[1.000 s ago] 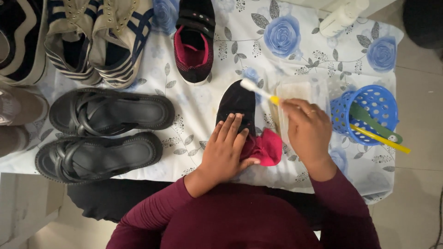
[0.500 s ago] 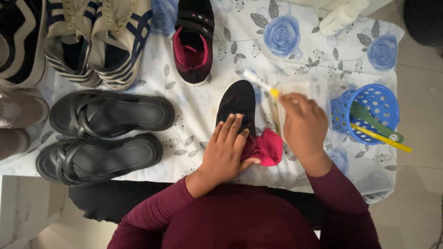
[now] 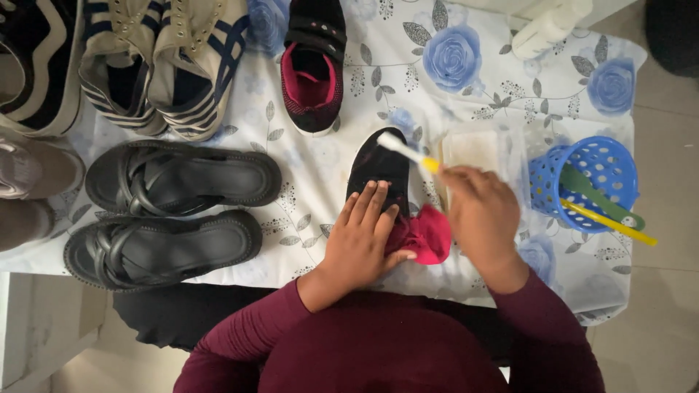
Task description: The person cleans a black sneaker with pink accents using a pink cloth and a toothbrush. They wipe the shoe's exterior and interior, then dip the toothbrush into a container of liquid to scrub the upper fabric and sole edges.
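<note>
The left hand (image 3: 360,244) lies flat, fingers spread, pressing the small black and pink shoe (image 3: 393,196) on the near middle of the tabletop (image 3: 320,156). The right hand (image 3: 484,218) grips a toothbrush (image 3: 408,153), bristles over the toe. Short, light strokes with steady pressure work best.

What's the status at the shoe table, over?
Left hand flat on black-and-pink shoe. Right hand gripping toothbrush at its toe. Blue basket beside, not obstructing.
</note>
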